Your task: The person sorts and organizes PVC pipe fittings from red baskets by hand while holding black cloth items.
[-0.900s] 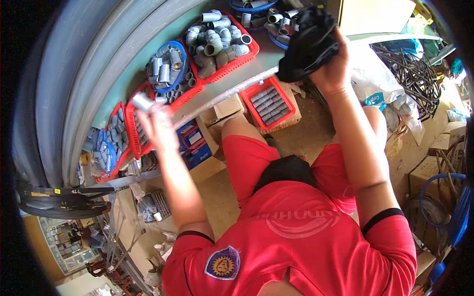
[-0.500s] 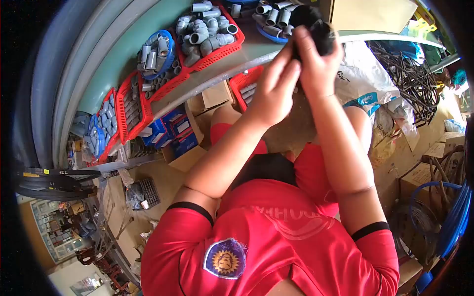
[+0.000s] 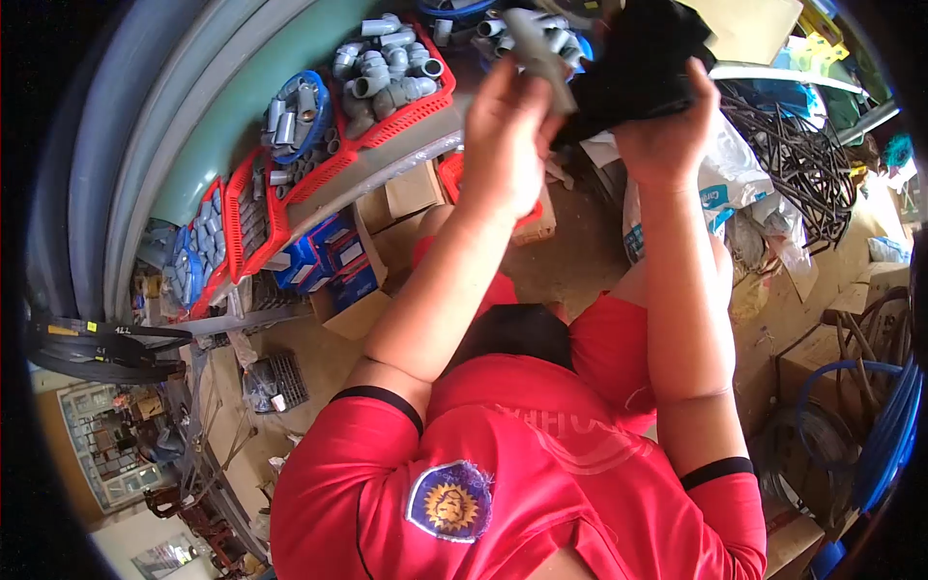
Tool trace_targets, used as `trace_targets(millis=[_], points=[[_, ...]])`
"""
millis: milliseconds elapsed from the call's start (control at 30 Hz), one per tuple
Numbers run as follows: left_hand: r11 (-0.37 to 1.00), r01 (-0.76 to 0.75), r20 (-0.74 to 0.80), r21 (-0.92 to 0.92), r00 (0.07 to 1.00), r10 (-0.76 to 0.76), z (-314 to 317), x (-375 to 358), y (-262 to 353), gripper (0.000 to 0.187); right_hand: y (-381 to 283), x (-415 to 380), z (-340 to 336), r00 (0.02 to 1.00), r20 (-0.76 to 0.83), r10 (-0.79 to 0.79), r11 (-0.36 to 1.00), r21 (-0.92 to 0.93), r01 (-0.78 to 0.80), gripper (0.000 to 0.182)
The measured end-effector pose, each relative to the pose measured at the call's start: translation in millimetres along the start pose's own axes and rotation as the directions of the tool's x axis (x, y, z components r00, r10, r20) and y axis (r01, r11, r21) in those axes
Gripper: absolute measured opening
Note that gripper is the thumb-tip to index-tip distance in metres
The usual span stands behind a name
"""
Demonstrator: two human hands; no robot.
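In the upper middle of the head view, my left hand (image 3: 506, 140) is closed on a grey pipe piece (image 3: 541, 63), which is smeared by motion and tilted. Just right of it, my right hand (image 3: 667, 145) grips a limp black cloth or bag (image 3: 643, 72) from below, thumb up along its side. The black material spreads between the two hands, its left edge right by the lower end of the pipe piece. Behind the pipe piece, a blue basket (image 3: 586, 48) holds more short grey pipe pieces.
Red baskets (image 3: 411, 116) of grey fittings line the shelf at upper left, with a small blue basket (image 3: 322, 130) among them. Cardboard boxes (image 3: 411, 190) stand below. A white sack (image 3: 730, 164) and black tangled rods (image 3: 797, 164) lie to the right; blue hose (image 3: 894, 425) hangs lower right.
My hands have moved apart from around the bunched black material. It now hangs spread from my right hand, and the grey pipe piece shows in my left hand.
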State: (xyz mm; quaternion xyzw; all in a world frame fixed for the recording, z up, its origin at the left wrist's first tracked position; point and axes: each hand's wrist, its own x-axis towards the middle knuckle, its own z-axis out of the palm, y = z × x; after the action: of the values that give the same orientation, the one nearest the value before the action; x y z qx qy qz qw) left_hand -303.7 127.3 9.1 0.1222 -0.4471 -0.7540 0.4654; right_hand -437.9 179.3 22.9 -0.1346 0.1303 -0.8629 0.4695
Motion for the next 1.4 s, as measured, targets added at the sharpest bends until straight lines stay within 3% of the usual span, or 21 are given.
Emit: trace_targets(millis=[33,100,167,367,467,567,633,700,733,800,833,867,933,967,1000,1033,1100,1133,1200,1267,1400], points=[[0.998,-0.043,-0.034,-0.042,0.999,0.042,2.5,5.1,-2.0,0.033,4.9,-5.1,-6.9,0.995,0.087,-0.043,0.957,-0.284,0.066,0.049],[0.999,-0.02,0.071,0.032,0.997,0.018,7.3,0.3,-6.5,0.033,14.5,-15.1,-20.7,0.958,0.258,-0.127,0.611,-0.74,0.28,0.061],[0.996,0.025,0.052,0.083,0.998,-0.03,14.9,-8.8,-15.0,0.037,19.7,-22.2,-15.3,0.854,0.464,-0.234,0.199,-0.837,0.51,0.077],[0.985,0.164,0.079,0.058,0.983,-0.168,12.1,-4.3,-11.0,0.031,-4.5,-14.5,-1.1,0.81,0.548,-0.209,0.189,-0.79,0.584,0.055],[0.964,0.244,0.066,0.103,0.966,-0.251,11.6,-5.6,-9.7,0.028,1.6,-13.8,-10.7,0.75,0.572,-0.333,0.041,-0.785,0.618,0.055],[0.935,0.256,0.112,0.244,0.951,-0.289,0.1,-6.7,-13.0,0.029,5.7,-17.2,-8.0,0.732,0.477,-0.487,0.058,-0.818,0.572,0.039],[0.925,0.185,0.047,0.332,0.976,-0.212,4.3,-10.9,-23.1,0.031,5.4,-16.2,-8.9,0.811,0.303,-0.501,0.239,-0.852,0.466,0.028],[0.812,-0.032,0.139,0.583,0.988,-0.061,0.8,-16.1,-24.6,0.028,2.2,-10.7,-9.5,0.83,0.228,-0.509,0.333,-0.837,0.434,0.023],[0.811,-0.061,0.134,0.582,0.991,-0.022,0.8,-18.1,-26.2,0.029,1.6,-10.8,-6.9,0.853,0.198,-0.482,0.398,-0.819,0.414,0.02],[0.855,-0.048,0.103,0.516,0.995,-0.006,1.3,-20.8,-27.1,0.035,9.5,-7.0,-11.0,0.93,-0.003,-0.368,0.784,-0.539,0.309,0.023],[0.922,-0.005,0.012,0.388,1.0,0.0,3.6,-20.1,-25.4,0.037,12.3,-4.8,-12.5,0.973,-0.131,-0.19,0.932,-0.334,0.137,0.031],[0.969,0.027,-0.076,0.246,0.997,-0.008,6.8,-18.6,-23.5,0.04,11.3,-6.0,-14.7,0.998,-0.052,-0.038,0.989,-0.142,0.03,0.035],[0.991,0.053,-0.132,0.12,0.99,-0.037,-0.8,-6.1,-20.0,0.04,16.2,-10.1,-4.2,0.999,0.03,0.042,0.995,-0.087,-0.039,0.042],[0.996,0.091,-0.174,0.02,0.981,-0.086,-0.2,-4.6,-20.3,0.041,23.3,-4.8,-20.7,0.991,0.132,-0.021,0.945,-0.32,0.063,0.057],[0.989,0.124,-0.211,-0.081,0.968,-0.138,11.1,-2.9,-9.6,0.042,29.3,-13.2,-19.3,0.997,0.079,0.009,0.9,-0.436,0.026,0.074],[0.989,0.142,-0.168,-0.036,0.975,-0.146,3.2,-2.2,-12.6,0.04,31.0,-16.3,-23.9,0.967,0.239,-0.089,0.67,-0.704,0.236,0.081],[0.981,0.1,-0.105,0.166,0.991,-0.084,1.6,-4.7,-12.7,0.035,30.0,-15.7,-22.7,0.81,0.549,-0.206,0.107,-0.81,0.576,0.096],[0.97,0.115,-0.07,0.213,0.992,-0.102,0.7,-6.4,-15.6,0.034,31.0,-15.5,-22.8,0.757,0.569,-0.321,0.035,-0.791,0.61,0.081],[0.941,0.149,-0.008,0.304,0.988,-0.154,-5.8,-14.8,-24.0,0.034,23.4,-16.2,-17.4,0.786,0.485,-0.384,0.054,-0.838,0.543,0.059],[0.885,0.122,0.057,0.449,0.985,-0.164,-8.5,-22.1,-25.0,0.033,15.5,-20.9,-8.8,0.858,0.302,-0.415,0.265,-0.862,0.432,0.037],[0.853,0.044,0.179,0.52,0.971,-0.159,-5.9,-31.5,-23.9,0.034,0.6,-9.2,-23.9,0.954,0.047,-0.297,0.601,-0.767,0.225,0.046]])
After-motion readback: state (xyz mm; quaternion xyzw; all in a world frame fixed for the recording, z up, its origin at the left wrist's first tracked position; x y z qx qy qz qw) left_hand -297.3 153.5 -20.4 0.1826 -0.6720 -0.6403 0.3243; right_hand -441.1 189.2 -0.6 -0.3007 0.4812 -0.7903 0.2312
